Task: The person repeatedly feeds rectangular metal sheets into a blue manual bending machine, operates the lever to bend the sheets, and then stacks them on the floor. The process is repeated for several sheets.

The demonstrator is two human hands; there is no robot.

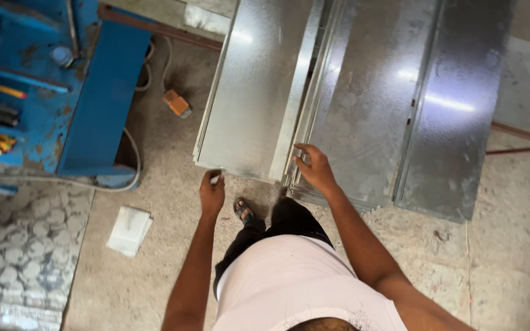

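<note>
Here, a folded sheet of shiny galvanised steel with an upturned lip along its right side (249,92) lies flat and low over the concrete floor (167,202), its near edge toward the person. The left hand (211,191) pinches the near-left corner of this sheet, fingers curled round the edge, thumb on top: a grasp, not a rest. The right hand (315,167) sits at the near-right corner where the lip meets the neighbouring stack; fingers spread and hooked over the edge, so it looks like gripping the lip, though the exact hold under the fingers is hidden. Hands at opposite corners of the near edge, likely to keep a wide, floppy panel level. Both arms extended forward and down, elbows nearly straight, left forearm almost vertical in view, right forearm angled inward from the lower right. Just beside the sheet to the right, touching or overlapping it, a stack of flat grey galvanised panels (363,110), and further right a darker long steel panel (455,122) with a raised seam. A sandalled foot (243,211) stands near the sheet's near edge, between the hands. Well to the left, a worn blue metal machine (87,92); an orange plug-like block (177,103) on a cable lies between it and the sheet. A small white folded paper (129,230) lies on the floor near the left arm.
</note>
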